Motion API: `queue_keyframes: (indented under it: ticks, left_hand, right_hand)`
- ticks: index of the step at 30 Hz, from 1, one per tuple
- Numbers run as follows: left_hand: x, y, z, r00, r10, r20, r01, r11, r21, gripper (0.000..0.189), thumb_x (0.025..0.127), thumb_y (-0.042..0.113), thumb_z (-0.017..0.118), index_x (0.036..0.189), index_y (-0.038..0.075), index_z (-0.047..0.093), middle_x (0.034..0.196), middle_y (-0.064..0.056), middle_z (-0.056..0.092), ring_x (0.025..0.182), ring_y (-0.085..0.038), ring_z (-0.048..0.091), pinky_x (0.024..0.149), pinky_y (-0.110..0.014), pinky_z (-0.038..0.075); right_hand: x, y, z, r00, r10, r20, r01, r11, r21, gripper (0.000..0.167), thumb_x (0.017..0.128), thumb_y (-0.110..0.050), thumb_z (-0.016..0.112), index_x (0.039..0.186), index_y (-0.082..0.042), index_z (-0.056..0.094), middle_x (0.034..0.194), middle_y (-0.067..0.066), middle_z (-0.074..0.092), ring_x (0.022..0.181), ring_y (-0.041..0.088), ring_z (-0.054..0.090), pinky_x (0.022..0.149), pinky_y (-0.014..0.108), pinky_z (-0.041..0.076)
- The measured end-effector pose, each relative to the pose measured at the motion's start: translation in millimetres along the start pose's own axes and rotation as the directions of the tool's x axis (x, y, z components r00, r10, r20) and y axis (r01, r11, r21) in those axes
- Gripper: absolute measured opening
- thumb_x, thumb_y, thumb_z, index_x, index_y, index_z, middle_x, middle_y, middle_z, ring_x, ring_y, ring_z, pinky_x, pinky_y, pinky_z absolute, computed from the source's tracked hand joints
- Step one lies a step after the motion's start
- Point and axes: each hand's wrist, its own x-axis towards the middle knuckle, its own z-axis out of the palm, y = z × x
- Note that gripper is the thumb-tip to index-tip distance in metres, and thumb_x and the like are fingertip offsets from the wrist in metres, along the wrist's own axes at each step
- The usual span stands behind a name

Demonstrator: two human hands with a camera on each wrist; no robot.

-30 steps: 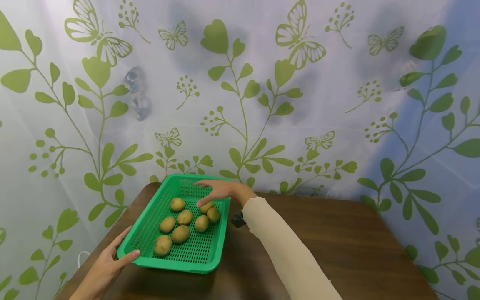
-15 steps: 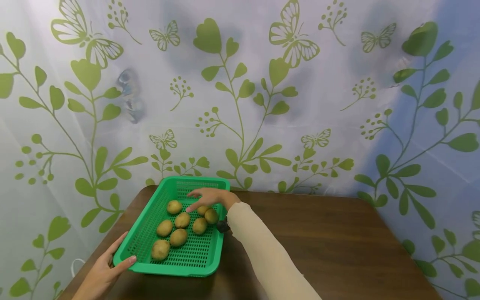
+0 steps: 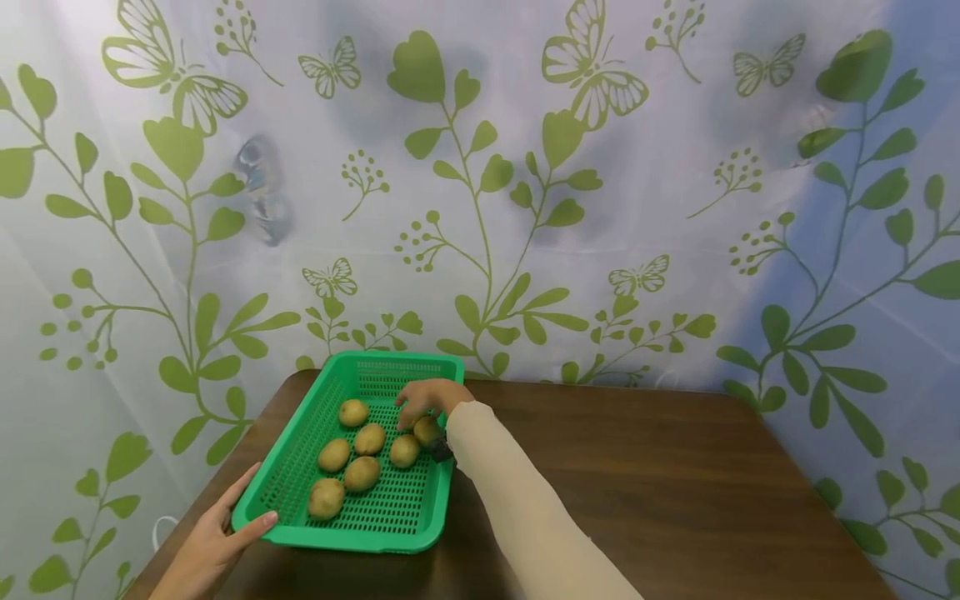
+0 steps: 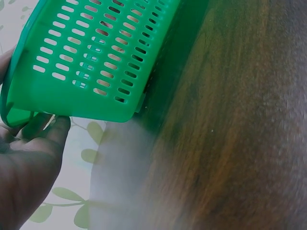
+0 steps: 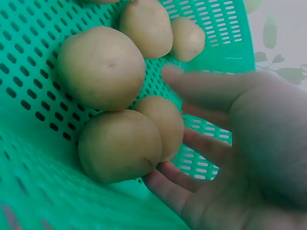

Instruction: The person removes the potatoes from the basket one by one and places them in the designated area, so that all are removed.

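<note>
A green perforated plastic basket (image 3: 330, 540) sits on the table with several potatoes (image 3: 363, 473) in it. My left hand (image 3: 213, 533) grips its near left corner, thumb over the rim and fingers outside; the left wrist view shows the left hand (image 4: 31, 160) under the basket's edge. Inside the basket, at the right side, is my right hand (image 3: 433, 397). In the right wrist view, the fingertips of the right hand (image 5: 240, 148) touch a potato (image 5: 165, 125) beside a bigger potato (image 5: 120, 146). The right thumb stands apart from them.
A dark brown wooden table (image 3: 637, 483) extends to the right of the basket. Behind it hangs a pale curtain (image 3: 480, 208) with green leaf and butterfly prints. A white cable (image 3: 161, 529) shows left of the table.
My right hand has lowered into the basket, its fingers bending down at the potatoes on the right side. The left hand keeps its grip on the corner. The view shifted slightly.
</note>
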Motion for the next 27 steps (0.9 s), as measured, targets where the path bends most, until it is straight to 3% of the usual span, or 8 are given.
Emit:
queue_keyframes:
  ticks: [4, 8, 12, 15, 21, 27]
  left_hand:
    - [0.3, 0.2, -1.4, 1.0, -0.016, -0.004, 0.016, 0.999, 0.046, 0.077, 0.107, 0.006, 0.056, 0.165, -0.001, 0.006, 0.139, -0.024, 0.053, 0.11, -0.01, 0.066, 0.084, -0.03, 0.059]
    - [0.1, -0.1, -2.7, 1.0, -0.022, -0.008, 0.022, 0.997, 0.077, 0.078, 0.107, 0.006, 0.057, 0.165, -0.001, 0.005, 0.14, -0.028, 0.051, 0.108, -0.01, 0.066, 0.082, -0.03, 0.059]
    - [2.4, -0.3, -1.9, 1.0, -0.02, 0.006, 0.02, 0.999, 0.048, 0.079, 0.107, 0.004, 0.057, 0.165, -0.001, 0.003, 0.142, -0.03, 0.048, 0.109, -0.011, 0.066, 0.083, -0.032, 0.06]
    - [2.5, -0.2, -1.1, 1.0, -0.02, 0.009, 0.019, 0.999, 0.029, 0.079, 0.107, 0.004, 0.056, 0.165, -0.001, 0.003, 0.142, -0.028, 0.048, 0.11, -0.012, 0.066, 0.083, -0.032, 0.06]
    - [2.5, 0.3, -0.1, 1.0, -0.018, 0.019, 0.017, 1.0, 0.025, 0.079, 0.107, 0.004, 0.055, 0.165, -0.001, 0.002, 0.141, -0.027, 0.05, 0.111, -0.012, 0.066, 0.085, -0.032, 0.06]
    - [2.7, -0.8, 0.7, 1.0, -0.021, 0.006, 0.021, 0.999, 0.041, 0.078, 0.107, 0.005, 0.056, 0.165, 0.0, 0.003, 0.144, -0.032, 0.046, 0.111, -0.009, 0.066, 0.084, -0.031, 0.059]
  right_hand:
    - [5.1, 2, 6, 0.998, 0.042, -0.053, -0.046, 0.996, -0.079, 0.056, 0.103, -0.015, 0.065, 0.157, -0.015, 0.048, 0.16, 0.005, 0.041, 0.141, 0.029, 0.045, 0.106, 0.044, 0.048]
    - [11.9, 3, 12, 0.993, 0.042, -0.106, -0.068, 0.965, -0.255, 0.054, 0.103, -0.019, 0.064, 0.155, -0.021, 0.051, 0.158, 0.002, 0.043, 0.143, 0.024, 0.041, 0.106, 0.041, 0.047]
    - [18.2, 5, 15, 0.991, 0.039, -0.125, -0.078, 0.941, -0.328, 0.052, 0.103, -0.023, 0.067, 0.153, -0.022, 0.054, 0.158, 0.003, 0.043, 0.144, 0.023, 0.037, 0.104, 0.04, 0.047]
    - [21.0, 6, 15, 0.993, 0.014, -0.119, -0.051, 0.948, -0.315, 0.051, 0.101, -0.022, 0.071, 0.15, -0.022, 0.057, 0.156, 0.003, 0.044, 0.143, 0.023, 0.04, 0.102, 0.038, 0.048]
    - [21.4, 7, 12, 0.991, -0.113, -0.068, 0.09, 0.957, -0.274, 0.051, 0.096, -0.015, 0.078, 0.144, -0.019, 0.06, 0.151, 0.002, 0.049, 0.135, 0.02, 0.047, 0.099, 0.032, 0.049]
    - [16.8, 5, 2, 0.982, -0.185, -0.035, 0.182, 0.981, -0.065, 0.053, 0.093, -0.008, 0.08, 0.142, -0.014, 0.06, 0.151, 0.009, 0.048, 0.14, 0.026, 0.043, 0.106, 0.036, 0.046]
